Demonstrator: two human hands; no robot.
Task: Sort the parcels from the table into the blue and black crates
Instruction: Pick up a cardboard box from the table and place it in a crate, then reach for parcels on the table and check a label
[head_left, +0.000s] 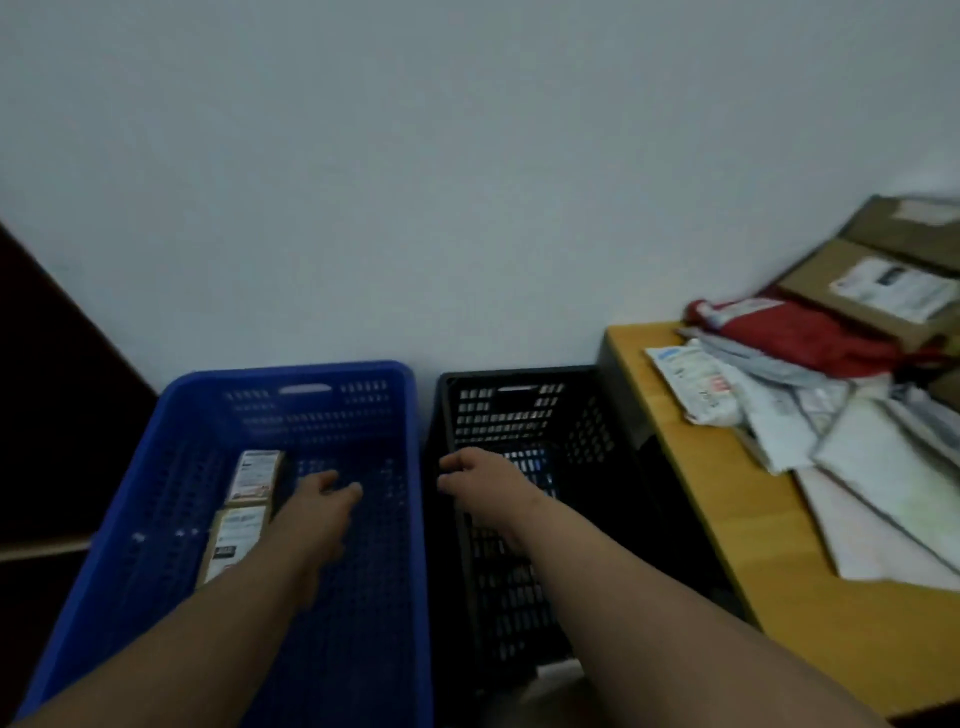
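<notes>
Left hand (324, 493) being held over blue perforated plastic crate (156, 499) at lower left of frame, fingers relaxed, slightly apart, nothing gripped. Two brown labelled cardboard boxes (247, 512) lying inside, just left of hand. Right hand (475, 475) being extended over black perforated plastic crate (566, 431) at lower centre, fingers loosely curled, holding nothing. Pile of white, grey and red parcels (810, 395) resting on yellow wooden table (727, 483) at right.

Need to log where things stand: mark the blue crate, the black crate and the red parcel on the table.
blue crate (306, 375): head view, on its far rim.
black crate (519, 372): head view, on its far rim.
red parcel (810, 332): head view, on the middle of its crumpled red wrapping.
</notes>
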